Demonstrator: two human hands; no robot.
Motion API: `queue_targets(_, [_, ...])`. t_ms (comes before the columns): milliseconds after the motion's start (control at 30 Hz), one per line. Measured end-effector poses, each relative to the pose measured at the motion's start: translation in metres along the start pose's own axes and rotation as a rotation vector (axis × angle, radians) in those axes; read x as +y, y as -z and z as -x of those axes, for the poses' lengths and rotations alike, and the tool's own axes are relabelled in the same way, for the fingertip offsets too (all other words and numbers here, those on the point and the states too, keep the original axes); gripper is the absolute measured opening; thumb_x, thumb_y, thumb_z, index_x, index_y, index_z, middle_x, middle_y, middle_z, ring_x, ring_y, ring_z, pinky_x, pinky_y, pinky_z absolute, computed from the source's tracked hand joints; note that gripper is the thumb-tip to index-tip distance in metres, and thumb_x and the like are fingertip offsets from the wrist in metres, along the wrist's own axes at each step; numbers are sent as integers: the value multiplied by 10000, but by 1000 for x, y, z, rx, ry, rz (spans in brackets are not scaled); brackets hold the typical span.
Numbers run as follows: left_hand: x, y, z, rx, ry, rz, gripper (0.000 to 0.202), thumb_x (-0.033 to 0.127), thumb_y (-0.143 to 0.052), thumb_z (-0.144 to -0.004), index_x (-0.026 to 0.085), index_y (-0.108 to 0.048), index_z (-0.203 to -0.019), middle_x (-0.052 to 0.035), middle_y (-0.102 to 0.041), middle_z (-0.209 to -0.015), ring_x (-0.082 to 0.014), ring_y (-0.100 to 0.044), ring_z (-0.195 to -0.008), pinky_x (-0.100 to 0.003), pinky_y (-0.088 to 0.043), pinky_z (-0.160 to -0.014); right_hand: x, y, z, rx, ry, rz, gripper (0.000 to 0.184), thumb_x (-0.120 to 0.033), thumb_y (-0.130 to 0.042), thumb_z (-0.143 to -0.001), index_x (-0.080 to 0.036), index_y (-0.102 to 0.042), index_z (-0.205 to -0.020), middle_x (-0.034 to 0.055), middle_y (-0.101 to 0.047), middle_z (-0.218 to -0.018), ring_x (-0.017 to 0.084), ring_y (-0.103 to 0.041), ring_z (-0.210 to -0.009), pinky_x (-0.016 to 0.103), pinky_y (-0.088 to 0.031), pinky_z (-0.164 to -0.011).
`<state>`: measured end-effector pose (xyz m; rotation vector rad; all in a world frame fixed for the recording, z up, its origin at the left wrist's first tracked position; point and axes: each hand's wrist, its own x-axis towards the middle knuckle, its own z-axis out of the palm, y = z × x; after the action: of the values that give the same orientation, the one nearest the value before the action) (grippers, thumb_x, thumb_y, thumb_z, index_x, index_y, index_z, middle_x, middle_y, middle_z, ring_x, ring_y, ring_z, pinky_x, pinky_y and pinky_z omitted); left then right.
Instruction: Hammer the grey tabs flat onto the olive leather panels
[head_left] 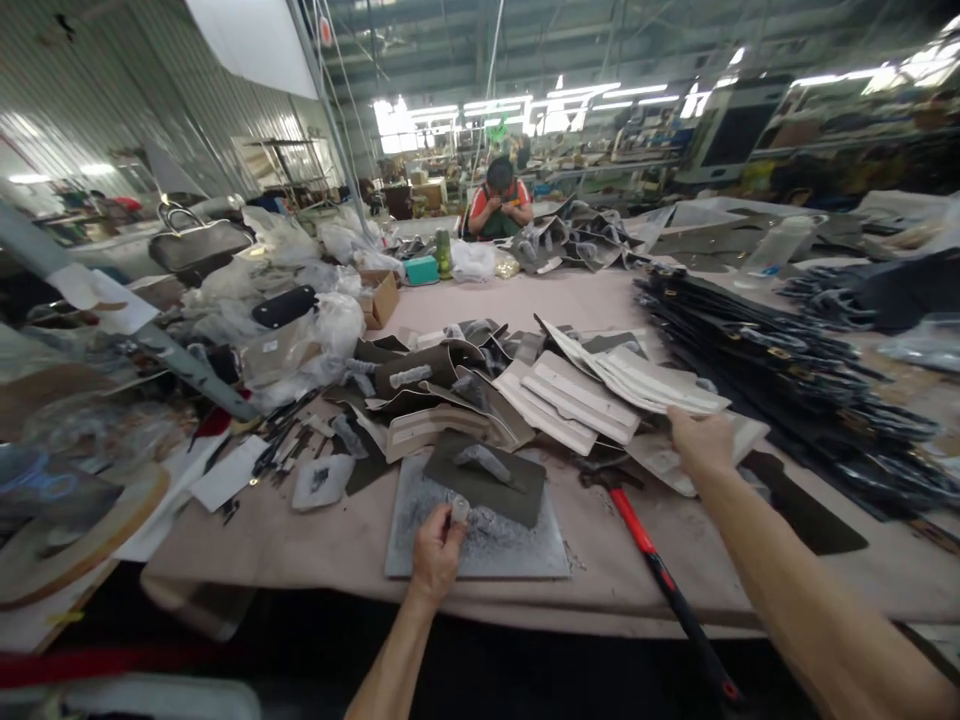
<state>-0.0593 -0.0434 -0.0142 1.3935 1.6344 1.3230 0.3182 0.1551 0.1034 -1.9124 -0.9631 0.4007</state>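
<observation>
Pale bag panels (622, 385) lay heaped on the bench (600, 590), the open right grip (701, 445) resting on them; the left grip (437, 553) pinched a small pale piece (459, 510) over a grey board (525, 555). Contents of the open cardboard box (379, 298) behind could not be seen.

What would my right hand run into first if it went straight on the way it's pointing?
Probably the fanned pale panels just ahead of the right hand; it may already touch them.
</observation>
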Motion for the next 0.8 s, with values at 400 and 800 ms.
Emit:
queue_targets(400, [-7, 1, -1, -33, 76, 71, 361, 467, -631, -899, 149, -713, -1050, -105, -764, -972, -254, -718, -908, -341, -563, -850, -37, -99, 202, -789, 808, 346, 572, -315, -585, -893, -150, -458, -1425, 170, -618, -1257, 299, -628, -1083, 383, -473, -910])
queue_targets(800, [5, 2, -4, 43, 221, 362, 470, 573, -731, -802, 145, -687, -990, -102, -765, -917, -261, -739, -897, -396, -606, -865, 24, -16, 231, -811, 652, 403, 587, -257, -386, -951, -155, -321, -1525, 147, -716, -1131, 296, -709, -942, 375, -513, -797])
